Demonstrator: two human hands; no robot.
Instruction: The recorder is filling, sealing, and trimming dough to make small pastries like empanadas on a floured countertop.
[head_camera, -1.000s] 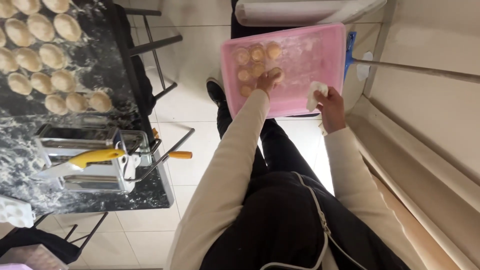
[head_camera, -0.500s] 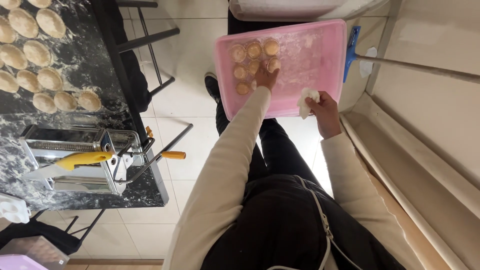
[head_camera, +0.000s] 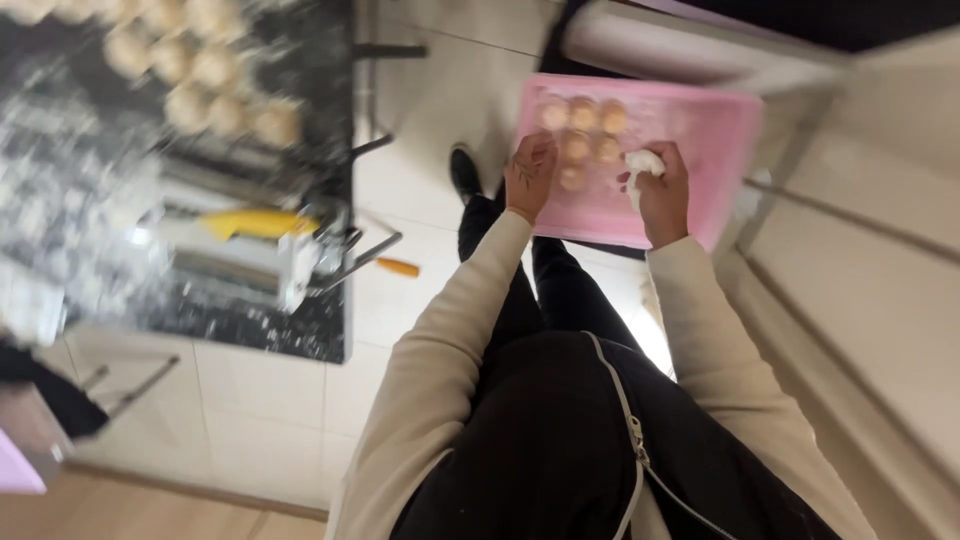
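1. Pink rectangular plastic tray (head_camera: 700, 150) sits out in front of the person, above the dark trousers, and holds about six round pale dough discs (head_camera: 585, 135) bunched at its left end.
2. Left hand (head_camera: 530, 175) rests on the tray's near-left edge, fingers curled just beside the discs; can't tell if it's actually gripping anything.
3. Right hand (head_camera: 662, 192) is over the tray's middle, fingers pinching a small white dough lump (head_camera: 643, 162).
4. Way left of the tray there's a blurry black speckled counter (head_camera: 250, 320) with a metal pasta roller (head_camera: 235, 265).
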